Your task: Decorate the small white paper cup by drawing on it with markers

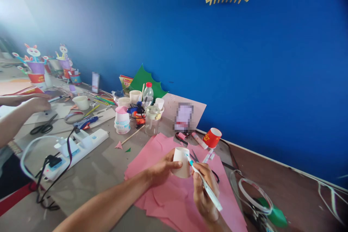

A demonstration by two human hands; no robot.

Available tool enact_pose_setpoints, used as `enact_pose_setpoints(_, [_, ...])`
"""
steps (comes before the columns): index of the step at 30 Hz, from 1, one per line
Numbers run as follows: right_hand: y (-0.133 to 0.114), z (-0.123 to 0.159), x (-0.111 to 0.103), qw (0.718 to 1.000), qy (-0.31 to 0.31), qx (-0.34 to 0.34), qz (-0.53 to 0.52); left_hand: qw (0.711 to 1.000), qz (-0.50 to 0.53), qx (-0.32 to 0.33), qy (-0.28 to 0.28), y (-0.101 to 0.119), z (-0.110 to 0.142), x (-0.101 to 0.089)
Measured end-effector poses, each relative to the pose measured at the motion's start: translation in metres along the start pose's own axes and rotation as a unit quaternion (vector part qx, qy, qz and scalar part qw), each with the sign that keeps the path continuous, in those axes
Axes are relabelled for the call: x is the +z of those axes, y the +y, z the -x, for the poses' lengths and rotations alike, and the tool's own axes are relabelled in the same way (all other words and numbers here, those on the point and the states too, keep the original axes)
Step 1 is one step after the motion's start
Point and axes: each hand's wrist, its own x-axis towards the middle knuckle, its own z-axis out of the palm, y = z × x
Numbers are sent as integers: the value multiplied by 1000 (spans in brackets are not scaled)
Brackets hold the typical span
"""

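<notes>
My left hand is closed around a white paper cup, thumb on its front side. The cup is upside down, its narrower end at the top. In my right hand is a white marker with a blue tip section, held like a pen. Its tip meets the cup near the upper right, where a small blue mark shows. Beneath both hands lie sheets of pink paper. Scissors are partly hidden behind my right hand and the cup.
A red paper cup and a glue stick lie beyond the pink paper. A glass jar and a bottle stand farther back. Left are a power strip with cables and another person's hands. A blue partition borders the table.
</notes>
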Motion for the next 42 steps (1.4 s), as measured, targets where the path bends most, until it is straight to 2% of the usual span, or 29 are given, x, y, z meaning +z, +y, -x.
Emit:
enact_pose_setpoints(16, [1, -2, -1, 1000, -9, -10, 16, 1000, -4, 1, -4, 2, 1, 1])
enact_pose_setpoints(42, [7, 2, 4, 997, 15, 66, -27, 999, 6, 8, -39, -4, -3, -7])
